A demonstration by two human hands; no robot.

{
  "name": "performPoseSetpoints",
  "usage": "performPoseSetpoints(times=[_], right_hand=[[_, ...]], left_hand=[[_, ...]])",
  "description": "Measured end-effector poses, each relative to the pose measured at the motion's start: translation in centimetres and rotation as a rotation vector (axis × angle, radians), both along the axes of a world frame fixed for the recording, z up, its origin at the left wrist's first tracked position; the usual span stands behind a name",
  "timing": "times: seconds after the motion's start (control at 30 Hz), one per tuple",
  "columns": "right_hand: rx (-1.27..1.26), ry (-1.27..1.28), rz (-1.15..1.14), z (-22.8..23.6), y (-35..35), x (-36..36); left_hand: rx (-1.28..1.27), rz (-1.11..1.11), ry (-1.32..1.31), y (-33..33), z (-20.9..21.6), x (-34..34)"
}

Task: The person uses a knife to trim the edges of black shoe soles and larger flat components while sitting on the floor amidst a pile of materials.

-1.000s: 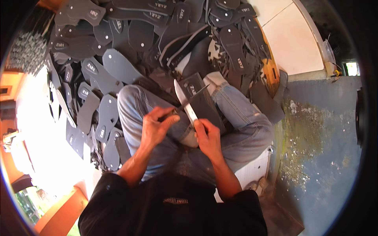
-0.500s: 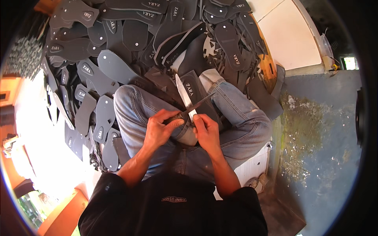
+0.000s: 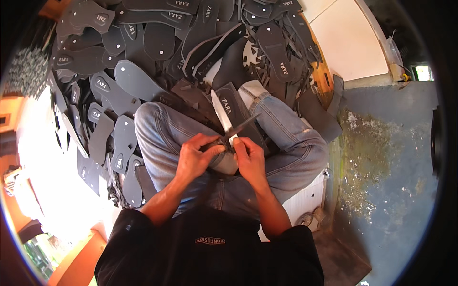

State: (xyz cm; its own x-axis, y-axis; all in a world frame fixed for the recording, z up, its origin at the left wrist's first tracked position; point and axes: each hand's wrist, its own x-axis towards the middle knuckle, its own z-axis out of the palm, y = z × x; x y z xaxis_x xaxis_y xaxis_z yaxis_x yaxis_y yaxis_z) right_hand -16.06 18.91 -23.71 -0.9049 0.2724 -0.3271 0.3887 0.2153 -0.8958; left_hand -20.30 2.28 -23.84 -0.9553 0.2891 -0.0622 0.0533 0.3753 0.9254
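My right hand [image 3: 250, 159] is closed around the pale grip end of a knife [image 3: 220, 110], whose bright blade points forward and a little left over my lap. Closed too, my left hand [image 3: 196, 155] grips a dark narrow blade-like tool [image 3: 245, 124]; whether it is a file or a second knife I cannot tell. The two tools cross close to my right thumb. Beneath them, between my bent legs, lies a dark grey sole [image 3: 231, 102] with a printed oval patch.
A heap of dark grey soles [image 3: 160, 42] spreads ahead and to the left. Black offcuts [image 3: 298, 76] lie around a yellowish wooden edge [image 3: 322, 81]. Pale tiles [image 3: 353, 47] are at the far right, beside a stained blue-grey surface [image 3: 396, 143].
The surroundings have shifted slightly left in the picture. The dark tool and the knife still cross, with only a slight change in how they lie. Both hands keep their grip.
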Motion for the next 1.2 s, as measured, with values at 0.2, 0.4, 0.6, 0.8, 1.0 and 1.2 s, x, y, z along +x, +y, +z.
performPoseSetpoints(times=[0.2,0.4,0.6,0.8,1.0,1.2], right_hand=[[-0.311,-0.091,-0.189,1.0,1.8,1.3],[0.531,0.075,-0.079,0.2,1.6,1.1],[-0.386,-0.184,-0.135,-0.4,3.0,1.4],[0.545,0.425,-0.017,1.0,-0.1,0.4],[-0.100,0.067,0.021,0.6,-1.5,-0.4],[0.022,0.039,-0.193,0.4,6.2,3.1]], left_hand=[[-0.029,0.120,-0.225,-3.3,-0.2,-0.4],[0.303,0.185,-0.630,-5.1,1.5,-1.7],[-0.281,0.251,-0.050,-4.0,0.2,-0.6],[0.414,0.032,-0.784,-4.2,1.4,-1.3],[-0.063,0.136,-0.006,-4.0,1.5,-0.7],[-0.386,0.780,-0.043,-21.2,-2.0,2.1]])
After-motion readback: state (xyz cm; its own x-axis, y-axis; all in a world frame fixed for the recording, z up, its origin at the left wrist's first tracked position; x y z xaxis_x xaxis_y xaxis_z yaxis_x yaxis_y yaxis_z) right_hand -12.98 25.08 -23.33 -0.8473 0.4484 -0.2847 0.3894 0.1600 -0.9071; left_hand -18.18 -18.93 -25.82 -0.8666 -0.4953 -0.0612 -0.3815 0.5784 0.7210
